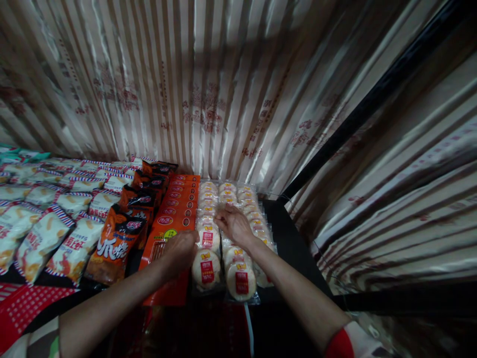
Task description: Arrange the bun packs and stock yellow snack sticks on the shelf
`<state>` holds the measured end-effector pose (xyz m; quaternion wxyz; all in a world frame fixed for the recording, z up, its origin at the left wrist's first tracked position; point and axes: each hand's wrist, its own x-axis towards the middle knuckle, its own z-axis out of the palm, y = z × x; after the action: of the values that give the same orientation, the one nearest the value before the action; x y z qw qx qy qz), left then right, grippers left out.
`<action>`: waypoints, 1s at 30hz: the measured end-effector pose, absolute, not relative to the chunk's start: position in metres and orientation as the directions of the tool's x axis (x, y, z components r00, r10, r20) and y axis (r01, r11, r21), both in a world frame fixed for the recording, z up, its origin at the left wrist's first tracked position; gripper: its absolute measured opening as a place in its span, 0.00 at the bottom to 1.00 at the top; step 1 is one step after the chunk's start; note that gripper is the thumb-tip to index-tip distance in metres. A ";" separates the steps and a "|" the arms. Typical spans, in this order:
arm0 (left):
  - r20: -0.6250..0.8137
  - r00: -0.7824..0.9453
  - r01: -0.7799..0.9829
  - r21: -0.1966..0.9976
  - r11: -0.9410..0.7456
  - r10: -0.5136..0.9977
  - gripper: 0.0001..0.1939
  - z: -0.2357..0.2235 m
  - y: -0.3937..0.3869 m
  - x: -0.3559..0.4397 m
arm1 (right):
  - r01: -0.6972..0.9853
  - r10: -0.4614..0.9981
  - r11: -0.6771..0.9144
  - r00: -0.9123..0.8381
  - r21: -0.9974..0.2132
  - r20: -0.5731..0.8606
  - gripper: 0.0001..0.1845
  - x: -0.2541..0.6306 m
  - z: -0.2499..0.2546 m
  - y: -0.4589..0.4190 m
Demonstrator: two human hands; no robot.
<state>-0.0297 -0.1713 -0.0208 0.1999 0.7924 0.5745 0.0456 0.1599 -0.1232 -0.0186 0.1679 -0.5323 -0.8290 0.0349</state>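
Note:
Rows of round white rice crackers in clear plastic packets with red labels lie on a dark surface. My left hand point(182, 251) is closed, its fingertips at the left edge of a rice cracker packet point(207, 237) in the left row. At the upper right side of that same packet, my right hand point(235, 224) pinches with bent fingers, its forearm crossing over the right rows. In front lie two more packets, a left front packet point(205, 271) and a middle front packet point(241, 282). My hands partly hide the packets' edges.
An orange printed sheet of packs point(169, 214) lies left of the crackers, under my left hand. Beyond it are orange-and-black snack bags point(115, 243) and several rows of white snack bags point(44, 236). Pleated curtain point(208, 99) hangs behind. A dark pole point(357, 114) slants at right.

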 end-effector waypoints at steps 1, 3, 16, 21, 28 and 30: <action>-0.162 0.339 0.884 0.392 -0.255 0.927 0.10 -0.024 -0.169 -0.030 | 0.872 0.896 0.428 -0.375 -0.237 0.240 0.07 0.160 -0.019 -0.123; -0.165 0.347 0.874 0.413 -0.255 0.923 0.10 -0.028 -0.165 -0.030 | 0.873 0.897 0.424 -0.370 -0.240 0.241 0.06 0.160 -0.019 -0.123; -0.090 0.249 0.884 0.428 -0.188 0.964 0.14 -0.021 -0.153 -0.018 | 0.854 0.901 0.422 -0.358 -0.303 0.244 0.04 0.163 -0.023 -0.123; -0.066 0.263 0.885 0.415 -0.213 0.963 0.13 -0.024 -0.151 -0.017 | 0.833 0.872 0.467 -0.377 -0.298 0.312 0.06 0.166 -0.021 -0.127; -0.079 0.265 0.892 0.400 -0.212 0.961 0.13 -0.021 -0.152 -0.015 | 0.784 0.808 0.583 -0.528 -0.215 0.263 0.10 0.172 -0.011 -0.140; -0.075 0.263 0.892 0.400 -0.212 0.962 0.13 -0.022 -0.152 -0.015 | 0.784 0.804 0.591 -0.552 -0.192 0.222 0.10 0.171 -0.010 -0.142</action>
<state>-0.0147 -0.1521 -0.0216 0.1850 0.7727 0.5998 0.0949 0.1711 -0.1424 -0.0103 0.1442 -0.4509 -0.8802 0.0352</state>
